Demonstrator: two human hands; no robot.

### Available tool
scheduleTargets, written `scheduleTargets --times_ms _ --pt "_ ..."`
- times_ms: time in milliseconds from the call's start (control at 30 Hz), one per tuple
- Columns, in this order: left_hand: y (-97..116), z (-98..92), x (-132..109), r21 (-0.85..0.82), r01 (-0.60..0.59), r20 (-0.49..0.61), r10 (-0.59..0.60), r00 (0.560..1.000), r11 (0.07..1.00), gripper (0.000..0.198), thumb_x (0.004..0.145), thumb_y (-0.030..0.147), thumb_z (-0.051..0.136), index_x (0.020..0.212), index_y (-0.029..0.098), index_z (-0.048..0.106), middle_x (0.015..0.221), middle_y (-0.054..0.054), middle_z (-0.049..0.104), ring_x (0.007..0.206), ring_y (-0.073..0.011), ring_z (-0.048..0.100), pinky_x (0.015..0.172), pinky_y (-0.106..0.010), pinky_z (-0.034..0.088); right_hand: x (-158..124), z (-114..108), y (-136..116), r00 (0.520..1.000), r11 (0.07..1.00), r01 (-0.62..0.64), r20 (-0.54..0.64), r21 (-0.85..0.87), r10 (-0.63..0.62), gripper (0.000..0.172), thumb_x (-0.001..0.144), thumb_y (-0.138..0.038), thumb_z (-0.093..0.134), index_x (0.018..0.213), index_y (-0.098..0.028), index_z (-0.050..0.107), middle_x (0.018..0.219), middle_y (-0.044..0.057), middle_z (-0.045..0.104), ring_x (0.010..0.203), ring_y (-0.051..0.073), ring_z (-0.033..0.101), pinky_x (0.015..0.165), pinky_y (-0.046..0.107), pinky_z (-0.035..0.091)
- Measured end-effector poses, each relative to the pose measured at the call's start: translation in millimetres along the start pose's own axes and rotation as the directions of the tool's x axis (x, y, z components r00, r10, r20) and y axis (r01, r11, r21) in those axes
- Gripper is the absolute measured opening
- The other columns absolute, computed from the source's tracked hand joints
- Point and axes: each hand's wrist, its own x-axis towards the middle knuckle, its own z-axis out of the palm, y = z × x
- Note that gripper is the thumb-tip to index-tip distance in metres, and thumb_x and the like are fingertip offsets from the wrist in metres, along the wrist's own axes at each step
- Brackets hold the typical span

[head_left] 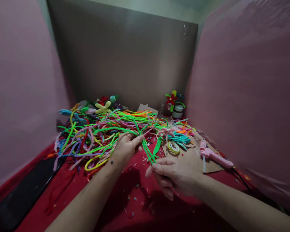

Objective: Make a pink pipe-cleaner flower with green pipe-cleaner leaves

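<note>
Bright green pipe cleaners [147, 149] stretch between my two hands above the red cloth. My left hand [128, 145] is closed on them near their crossing, thumb pressed against the fingers. Their lower end is pinched between the thumb and fingers of my right hand [168, 172]. A green leaf shape [157, 147] of pipe cleaner shows just above my right hand; whether it is joined to the held stems I cannot tell. Behind my left hand spreads a tangled heap of many-coloured pipe cleaners [106, 129].
A pink glue gun [215, 155] lies on cardboard [195, 162] at the right, near a yellow-rimmed spool [173, 148] and teal pipe cleaners [180, 138]. Pipe-cleaner flowers [103, 108] stand at the back. A black flat object [26, 193] lies at left. Scraps dot the red cloth [125, 206].
</note>
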Motion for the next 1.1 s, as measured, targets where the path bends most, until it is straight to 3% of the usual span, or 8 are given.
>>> scheduleTargets --times_ms 100,233,367,567,667,833,933,1100 --pt "-4.2 1.9 0.2 -0.165 -0.026 0.055 0.036 0.998 0.986 0.017 0.068 0.030 0.067 0.064 0.015 0.060 0.056 0.003 0.055 0.051 -0.0081 0.047 0.052 -0.020 0.037 4.7 -7.7 -12.3 0.998 0.996 0.064 -0.001 -0.068 -0.064 0.030 0.083 -0.042 0.054 0.085 -0.012 0.057 0.062 0.005 0.064 0.057 0.013 0.060 0.059 0.026 0.046" --pt "-7.8 8.8 -1.7 -0.301 0.014 0.131 0.027 0.991 0.954 0.012 0.063 0.024 0.071 0.068 0.014 0.065 0.068 0.000 0.061 0.064 -0.0120 0.055 0.065 -0.024 0.043 26.4 -13.9 -26.4 0.990 0.994 0.108 -0.095 0.029 -0.104 0.024 0.075 -0.034 0.064 0.082 -0.012 0.056 0.064 0.004 0.063 0.057 0.013 0.060 0.060 0.028 0.046" --pt "-8.6 15.2 -3.0 -0.394 0.126 0.173 -0.062 0.983 0.911 0.015 0.061 0.025 0.071 0.060 0.012 0.063 0.060 -0.001 0.059 0.057 -0.0133 0.055 0.058 -0.026 0.043 44.5 -11.2 -26.9 0.965 0.986 0.163 -0.211 0.027 -0.154 0.017 0.072 -0.027 0.065 0.071 -0.012 0.056 0.054 -0.003 0.053 0.041 0.005 0.043 0.041 0.018 0.031" --pt "-11.0 7.8 5.2 -0.428 0.063 -0.016 -0.077 0.997 0.902 0.025 0.061 0.024 0.072 0.055 0.015 0.050 0.045 0.006 0.045 0.042 -0.0056 0.041 0.044 -0.019 0.033 49.2 -6.8 -16.6 0.967 0.985 0.111 -0.243 0.136 -0.075 0.009 0.076 -0.023 0.056 0.069 -0.017 0.053 0.041 -0.011 0.029 0.034 0.004 0.016 0.036 0.020 0.009" --pt "-12.5 -0.5 12.2 -0.427 0.010 -0.120 -0.068 0.990 0.904 0.028 0.061 0.024 0.073 0.055 0.015 0.047 0.043 0.009 0.039 0.037 -0.0036 0.034 0.038 -0.017 0.027 47.1 -4.1 -14.0 0.976 0.982 0.072 -0.214 0.173 -0.034 0.010 0.076 -0.022 0.055 0.068 -0.017 0.051 0.040 -0.011 0.024 0.034 0.004 0.012 0.036 0.021 0.008" --pt "-13.4 -12.6 22.5 -0.425 -0.027 -0.251 -0.089 0.964 0.905 0.020 0.060 0.024 0.072 0.062 0.013 0.056 0.046 0.006 0.048 0.038 -0.0055 0.043 0.037 -0.017 0.032 43.7 -0.1 -11.6 0.980 0.987 0.018 -0.198 0.162 0.015 0.011 0.078 -0.021 0.054 0.068 -0.017 0.052 0.039 -0.010 0.027 0.034 0.005 0.015 0.035 0.021 0.010" --pt "-9.5 -19.8 24.6 -0.448 0.010 -0.214 -0.118 0.970 0.894 0.018 0.060 0.022 0.072 0.065 0.010 0.060 0.048 0.004 0.050 0.036 -0.0032 0.039 0.035 -0.015 0.031 43.5 -3.0 -10.1 0.985 0.986 0.007 -0.172 0.165 0.021 0.010 0.076 -0.021 0.056 0.068 -0.016 0.054 0.037 -0.010 0.026 0.033 0.004 0.014 0.034 0.020 0.009" --pt "-2.6 -32.4 26.0 -0.506 0.046 -0.073 -0.096 0.993 0.861 0.017 0.065 0.023 0.071 0.071 0.011 0.062 0.060 -0.001 0.060 0.040 -0.0014 0.040 0.037 -0.012 0.032 43.3 -16.4 -10.8 0.997 0.965 -0.071 0.012 0.254 0.070 0.012 0.076 -0.023 0.055 0.072 -0.012 0.059 0.036 -0.012 0.022 0.034 0.004 0.009 0.032 0.018 0.011"
